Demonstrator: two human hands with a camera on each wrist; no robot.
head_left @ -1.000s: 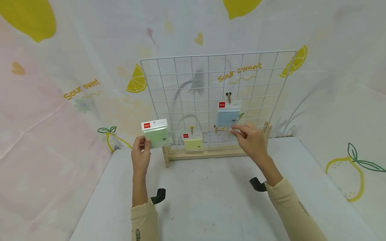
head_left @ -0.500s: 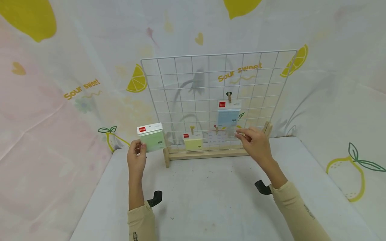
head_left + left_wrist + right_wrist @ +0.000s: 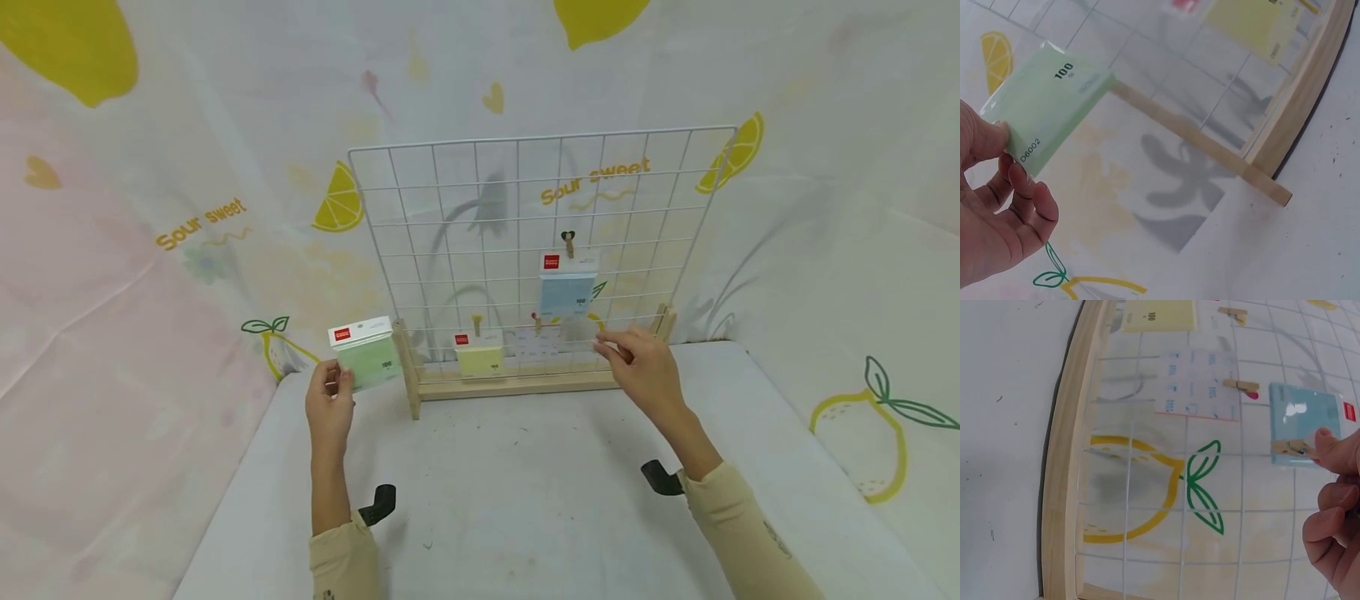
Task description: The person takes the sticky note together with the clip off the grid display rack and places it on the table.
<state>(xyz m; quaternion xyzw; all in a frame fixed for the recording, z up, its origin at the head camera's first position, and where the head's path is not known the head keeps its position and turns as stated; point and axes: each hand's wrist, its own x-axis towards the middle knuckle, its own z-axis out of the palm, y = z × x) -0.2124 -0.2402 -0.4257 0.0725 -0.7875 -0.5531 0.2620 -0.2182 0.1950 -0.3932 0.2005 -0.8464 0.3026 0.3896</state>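
My left hand [image 3: 330, 408] pinches a pack of green sticky notes [image 3: 369, 354] by its lower left edge, left of the wire grid. The pack is in a clear wrapper with a white header. Lower right of a pack of blue sticky notes [image 3: 567, 293], my right hand [image 3: 648, 375] pinches a small wooden clothespin [image 3: 1290, 447] between thumb and fingers. That clothespin overlaps the blue pack in the right wrist view. Another clothespin [image 3: 568, 243] with a dark top fastens the blue pack to the wire grid [image 3: 476, 197].
Lower on the grid hang a pack of yellow sticky notes [image 3: 480, 361] and a pale printed sheet [image 3: 1192, 384], each under its own clip. A wooden base [image 3: 517, 385] supports the grid on the white table [image 3: 487, 492]. A lemon-print cloth [image 3: 262, 108] stands behind.
My left hand has moved left and down with the green sticky notes. My right hand has drawn away from the blue pack, to the right and slightly down.
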